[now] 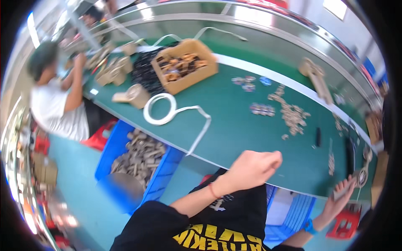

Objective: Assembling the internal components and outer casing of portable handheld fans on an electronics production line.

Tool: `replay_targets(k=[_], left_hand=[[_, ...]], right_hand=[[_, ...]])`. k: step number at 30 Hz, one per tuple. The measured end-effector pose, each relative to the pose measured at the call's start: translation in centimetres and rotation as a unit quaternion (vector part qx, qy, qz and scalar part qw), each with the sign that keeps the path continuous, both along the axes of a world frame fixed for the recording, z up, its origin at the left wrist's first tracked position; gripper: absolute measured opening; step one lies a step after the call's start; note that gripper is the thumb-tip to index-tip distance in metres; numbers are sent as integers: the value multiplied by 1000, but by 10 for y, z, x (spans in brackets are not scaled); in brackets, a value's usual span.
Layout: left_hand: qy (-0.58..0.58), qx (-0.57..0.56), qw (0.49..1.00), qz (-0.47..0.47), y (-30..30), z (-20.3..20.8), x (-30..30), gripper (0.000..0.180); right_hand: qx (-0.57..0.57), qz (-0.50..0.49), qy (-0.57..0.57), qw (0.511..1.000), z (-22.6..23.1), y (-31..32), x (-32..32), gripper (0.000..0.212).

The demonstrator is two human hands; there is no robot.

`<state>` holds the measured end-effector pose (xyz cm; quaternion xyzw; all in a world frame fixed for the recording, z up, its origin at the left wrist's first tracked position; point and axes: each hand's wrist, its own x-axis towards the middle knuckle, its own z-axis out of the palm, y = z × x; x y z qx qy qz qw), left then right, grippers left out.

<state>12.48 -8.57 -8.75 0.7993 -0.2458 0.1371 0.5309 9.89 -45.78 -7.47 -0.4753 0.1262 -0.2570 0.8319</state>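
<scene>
My left hand (255,168) is curled closed above the near edge of the green table, with a red string round its wrist. Whether anything small is pinched in its fingers is hidden. Over at the right end of the table, my right hand (338,201), a blue band at its wrist, grips a beige plastic housing with a round head (361,178). Part of that housing is covered by my fingers. Ahead of my left hand lies a loose pile of small beige pieces (294,117), beside a group of small shiny parts (262,109).
A cardboard box (190,81) of orange and black parts stands beside black plastic bags (146,69). A white tape roll (160,109) trails a strip over the table edge. Blue bins (161,180) sit below. A seated person (58,100) works at the left.
</scene>
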Motion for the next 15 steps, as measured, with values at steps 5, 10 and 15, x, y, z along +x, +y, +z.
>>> replay_targets(k=[5,10,15], left_hand=[[16,-15,1000,22,0,5,-5,13],[-5,-31,999,8,2,0,-1,13],[20,-19,999,18,3,2,-3,10]], right_hand=[[-94,-111,45,988,-17,26,11,34],[19,9,15,1000,-7,39,8,25],[-307,-159,-41,937,11,115,-6,25]])
